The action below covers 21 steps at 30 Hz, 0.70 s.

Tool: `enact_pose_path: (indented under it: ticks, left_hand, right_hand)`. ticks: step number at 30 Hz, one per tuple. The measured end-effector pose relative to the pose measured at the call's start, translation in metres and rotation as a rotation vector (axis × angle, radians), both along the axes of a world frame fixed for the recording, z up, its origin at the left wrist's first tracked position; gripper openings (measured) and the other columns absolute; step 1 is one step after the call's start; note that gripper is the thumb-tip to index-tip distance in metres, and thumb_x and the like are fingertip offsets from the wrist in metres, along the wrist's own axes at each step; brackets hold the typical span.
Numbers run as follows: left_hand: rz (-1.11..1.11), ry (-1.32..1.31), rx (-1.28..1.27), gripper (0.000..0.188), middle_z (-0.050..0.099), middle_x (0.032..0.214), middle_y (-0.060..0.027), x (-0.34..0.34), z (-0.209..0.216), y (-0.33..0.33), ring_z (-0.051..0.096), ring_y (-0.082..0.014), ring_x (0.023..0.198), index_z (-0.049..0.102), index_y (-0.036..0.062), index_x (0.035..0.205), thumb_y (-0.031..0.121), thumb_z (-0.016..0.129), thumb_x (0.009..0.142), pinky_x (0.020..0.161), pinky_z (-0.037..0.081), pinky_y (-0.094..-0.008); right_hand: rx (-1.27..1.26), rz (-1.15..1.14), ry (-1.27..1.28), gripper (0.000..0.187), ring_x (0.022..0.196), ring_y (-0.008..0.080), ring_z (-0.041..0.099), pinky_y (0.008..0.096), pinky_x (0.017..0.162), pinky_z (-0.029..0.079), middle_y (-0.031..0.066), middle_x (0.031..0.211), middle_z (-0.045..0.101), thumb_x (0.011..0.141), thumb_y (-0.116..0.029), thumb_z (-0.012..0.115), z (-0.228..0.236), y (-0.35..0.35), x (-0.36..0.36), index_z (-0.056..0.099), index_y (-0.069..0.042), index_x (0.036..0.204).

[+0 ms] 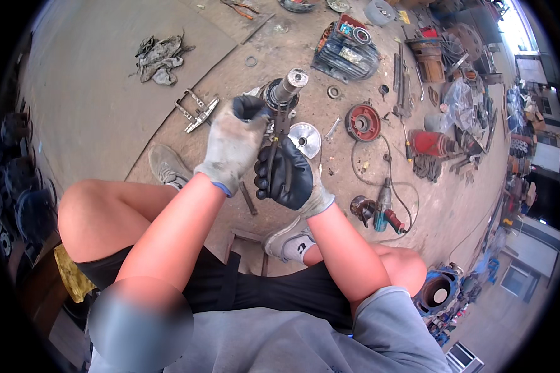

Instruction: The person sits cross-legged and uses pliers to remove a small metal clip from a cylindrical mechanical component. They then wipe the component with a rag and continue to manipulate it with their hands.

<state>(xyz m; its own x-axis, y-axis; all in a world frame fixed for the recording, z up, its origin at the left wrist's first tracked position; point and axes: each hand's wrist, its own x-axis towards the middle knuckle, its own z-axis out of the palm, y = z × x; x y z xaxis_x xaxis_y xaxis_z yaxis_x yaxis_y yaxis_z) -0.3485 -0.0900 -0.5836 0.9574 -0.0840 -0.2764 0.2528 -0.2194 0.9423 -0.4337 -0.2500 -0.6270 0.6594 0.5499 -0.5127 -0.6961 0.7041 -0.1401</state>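
Both my hands wear grey work gloves with black palms. My right hand [289,177] is closed round the handles of dark pliers [280,127], whose jaws point up to a metal shaft [286,88]. The shaft stands in front of me, tilted, with a dark ring-shaped part round its lower portion. Left of the shaft, my left hand [233,140] has its fingers curled in close to the pliers' head; what they hold, if anything, is hidden. A silver disc [305,140] with a central hole lies just beyond my right hand.
A bearing puller [196,110] and a crumpled rag [162,57] lie to the left. Ahead stands a finned motor housing [345,53]. On the right are a red round cover [363,122], a corded teal power tool [384,208] and a red cylindrical part [430,143].
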Motion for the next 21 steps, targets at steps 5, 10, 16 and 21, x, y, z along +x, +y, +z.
enact_pose_path:
  ticks: [5,10,16,21]
  left_hand:
    - [0.013,0.181,-0.151,0.029,0.075,0.103,-0.0044,0.013,0.014,0.008,0.069,-0.0126,0.076,0.068,0.0056,0.125,0.022,0.063,0.102,0.060,0.047,-0.0246]
    - [0.029,0.303,-0.196,0.030,0.074,0.095,-0.0030,0.014,0.032,0.000,0.066,-0.0098,0.070,0.069,0.0041,0.122,0.025,0.065,0.101,0.055,0.044,-0.0227]
    - [0.053,0.349,-0.261,0.031,0.072,0.095,-0.0017,0.015,0.040,-0.006,0.064,-0.0074,0.070,0.070,0.0033,0.123,0.025,0.064,0.101,0.054,0.042,-0.0208]
    - [0.027,0.399,-0.366,0.038,0.072,0.105,-0.0036,0.020,0.031,0.002,0.066,-0.0084,0.076,0.069,0.0062,0.128,0.007,0.067,0.091,0.059,0.050,-0.0249]
  right_hand:
    - [0.046,0.012,-0.021,0.059,0.081,0.0258,0.069,0.0453,0.071,0.058,0.0079,0.097,0.070,0.104,-0.063,0.051,-0.001,-0.001,0.001,0.066,-0.007,0.118]
    - [0.017,0.026,0.001,0.061,0.075,0.0239,0.065,0.0416,0.067,0.055,0.0066,0.093,0.068,0.103,-0.065,0.052,0.004,0.000,0.001,0.066,-0.008,0.116]
    - [0.083,0.023,0.004,0.060,0.074,0.0228,0.064,0.0400,0.065,0.053,0.0057,0.091,0.067,0.103,-0.066,0.052,0.002,-0.005,0.000,0.066,-0.009,0.115]
    - [-0.219,0.036,0.040,0.057,0.067,0.0167,0.053,0.0331,0.058,0.041,0.0006,0.083,0.058,0.099,-0.071,0.055,0.027,0.007,0.005,0.062,-0.015,0.109]
